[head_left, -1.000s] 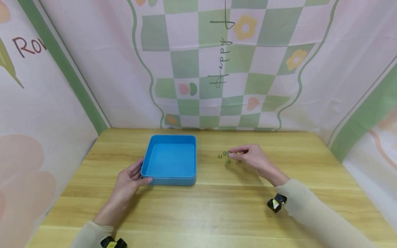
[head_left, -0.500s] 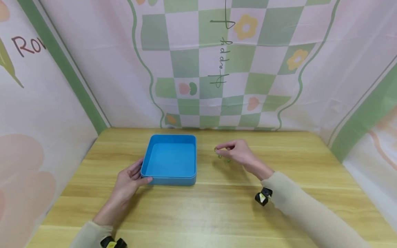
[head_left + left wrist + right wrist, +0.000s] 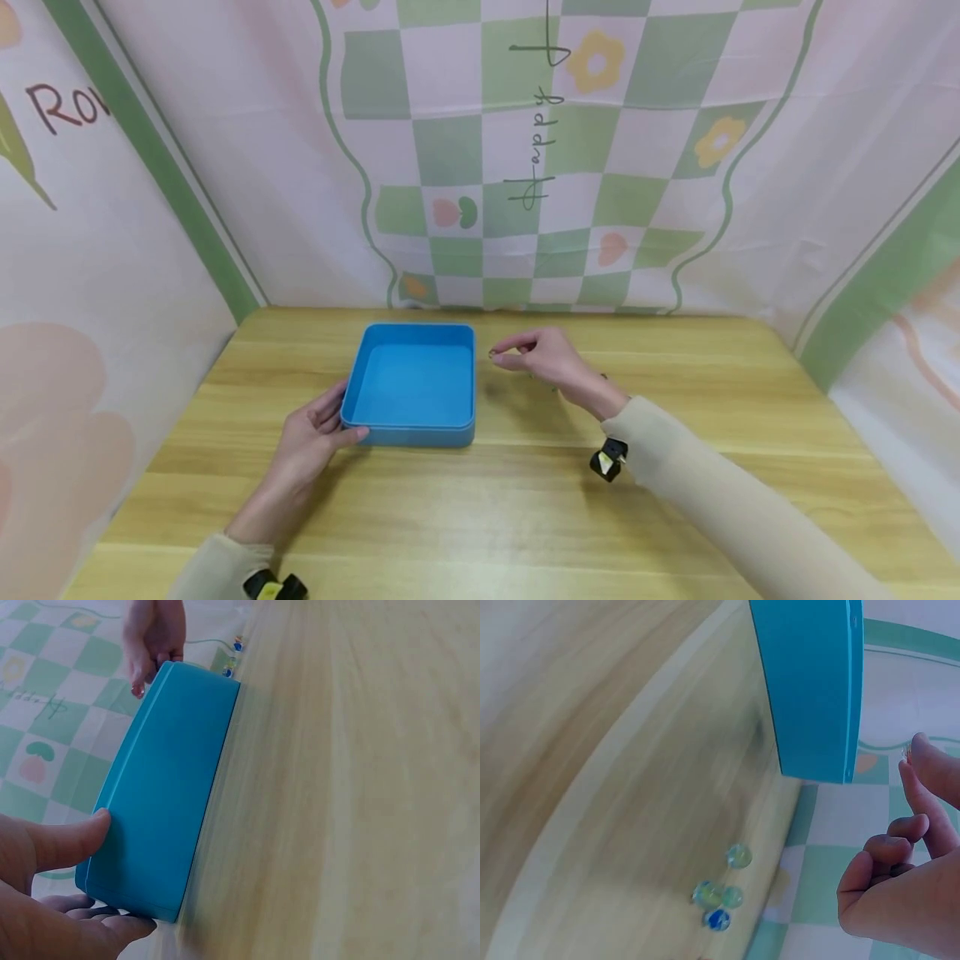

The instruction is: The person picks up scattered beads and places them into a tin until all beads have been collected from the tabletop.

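Observation:
A square, open-topped blue box [image 3: 420, 387] stands on the wooden table, its inside bare. My left hand [image 3: 307, 442] grips its near left corner, the thumb on the front wall and the fingers around the left side. Just right of the box, my right hand [image 3: 551, 358] pinches a small clear glass marble [image 3: 907, 754] with a reddish tint between thumb and index finger. In the right wrist view the hand is raised level with the rim. Several glass marbles lie on the table, among them a blue one [image 3: 718, 920] and a greenish one [image 3: 739, 856]; in the head view my right hand mostly hides them.
The wooden table [image 3: 480, 517] runs back to a checkered fabric backdrop [image 3: 525, 150], with more printed cloth at both sides. A small black device [image 3: 608, 460] sits at my right wrist, and a similar device [image 3: 274, 586] at the left.
My right hand has risen from the marbles and moved left toward the box, carrying one marble. The left hand and the box have stayed in place.

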A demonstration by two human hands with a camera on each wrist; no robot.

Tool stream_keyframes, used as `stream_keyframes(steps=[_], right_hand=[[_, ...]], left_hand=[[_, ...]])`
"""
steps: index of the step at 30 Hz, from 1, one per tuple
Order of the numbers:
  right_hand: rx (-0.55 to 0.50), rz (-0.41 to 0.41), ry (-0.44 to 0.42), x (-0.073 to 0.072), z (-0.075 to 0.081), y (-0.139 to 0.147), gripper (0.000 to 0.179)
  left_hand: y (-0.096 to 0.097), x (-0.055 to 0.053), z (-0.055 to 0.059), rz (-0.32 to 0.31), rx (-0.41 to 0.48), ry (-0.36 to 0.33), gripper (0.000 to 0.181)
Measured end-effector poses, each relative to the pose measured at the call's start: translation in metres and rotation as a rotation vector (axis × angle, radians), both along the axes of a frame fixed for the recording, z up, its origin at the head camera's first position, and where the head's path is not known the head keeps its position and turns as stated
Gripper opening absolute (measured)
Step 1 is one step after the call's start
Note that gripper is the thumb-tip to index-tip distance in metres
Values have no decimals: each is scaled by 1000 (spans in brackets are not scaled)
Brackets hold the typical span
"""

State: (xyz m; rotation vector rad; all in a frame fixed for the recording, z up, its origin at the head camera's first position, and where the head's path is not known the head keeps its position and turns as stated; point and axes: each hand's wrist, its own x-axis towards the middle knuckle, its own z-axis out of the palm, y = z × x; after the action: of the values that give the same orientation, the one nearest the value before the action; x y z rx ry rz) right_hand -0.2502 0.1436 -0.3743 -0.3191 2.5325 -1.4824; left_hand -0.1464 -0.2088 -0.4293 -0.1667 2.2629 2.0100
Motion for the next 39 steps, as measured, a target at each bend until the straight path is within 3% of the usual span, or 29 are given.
stream_keyframes(steps=[21,39], right_hand=[[-66,96,30,-10,8,-42,20],[-17,130,40,-19,7,-80,17]], left_hand=[[0,2,-1,-8,7,18,82],[3,3,3,2,-8,11,82]])
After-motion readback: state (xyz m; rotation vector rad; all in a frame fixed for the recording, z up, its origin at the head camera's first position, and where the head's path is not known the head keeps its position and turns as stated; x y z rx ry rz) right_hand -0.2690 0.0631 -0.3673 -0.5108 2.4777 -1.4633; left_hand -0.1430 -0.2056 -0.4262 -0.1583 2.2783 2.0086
